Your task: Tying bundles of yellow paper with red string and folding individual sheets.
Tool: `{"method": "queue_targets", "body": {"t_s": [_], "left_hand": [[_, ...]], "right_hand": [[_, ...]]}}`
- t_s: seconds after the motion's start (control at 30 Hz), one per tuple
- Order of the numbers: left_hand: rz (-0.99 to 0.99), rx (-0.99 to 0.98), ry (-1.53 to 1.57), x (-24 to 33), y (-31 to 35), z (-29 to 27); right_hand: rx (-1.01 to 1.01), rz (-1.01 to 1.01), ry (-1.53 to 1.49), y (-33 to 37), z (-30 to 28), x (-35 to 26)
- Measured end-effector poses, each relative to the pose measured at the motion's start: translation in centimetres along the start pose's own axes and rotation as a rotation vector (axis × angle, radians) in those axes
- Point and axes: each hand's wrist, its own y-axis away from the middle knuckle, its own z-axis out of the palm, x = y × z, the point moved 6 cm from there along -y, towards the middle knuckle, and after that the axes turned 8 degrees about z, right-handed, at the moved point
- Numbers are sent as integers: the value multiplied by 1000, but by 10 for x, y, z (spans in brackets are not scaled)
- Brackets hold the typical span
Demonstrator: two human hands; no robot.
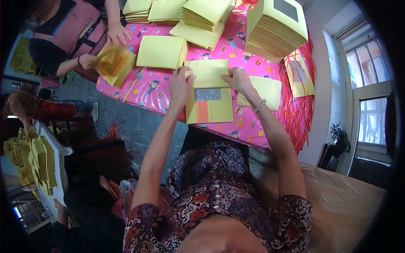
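Observation:
A yellow paper folder [215,111] lies opened out on the pink table in front of me. On its lower half are a grey speckled rectangle [208,95] and an orange strip [202,112]. My left hand [181,86] pinches the left edge of its upper flap [206,74], thumb on top. The flap's right edge is between the thumb and bent fingers of my right hand [238,81]. Partly under my right wrist rests another yellow folder [265,92]. Just beyond my left hand sits a short stack of yellow folders [160,52].
More folder piles [204,17] line the far side of the table [147,90], with a tall stack [276,31] at far right. Red plastic strands [301,118] hang over the right edge. Across the left corner, a co-worker in a pink apron handles a yellow folder [114,65].

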Motion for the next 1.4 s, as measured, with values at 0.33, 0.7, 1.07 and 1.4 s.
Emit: {"method": "queue_targets", "body": {"t_s": [0.33, 0.7, 1.07, 1.4], "left_hand": [[198, -48, -144, 12, -6, 15], [318, -79, -450, 52, 11, 25], [285, -74, -547, 59, 17, 31], [241, -36, -572, 57, 21, 30]], "right_hand": [[-79, 134, 167, 4, -5, -11], [-1, 88, 195, 0, 0, -6], [120, -10, 135, 4, 1, -4], [130, -335, 13, 51, -13, -45]]}}
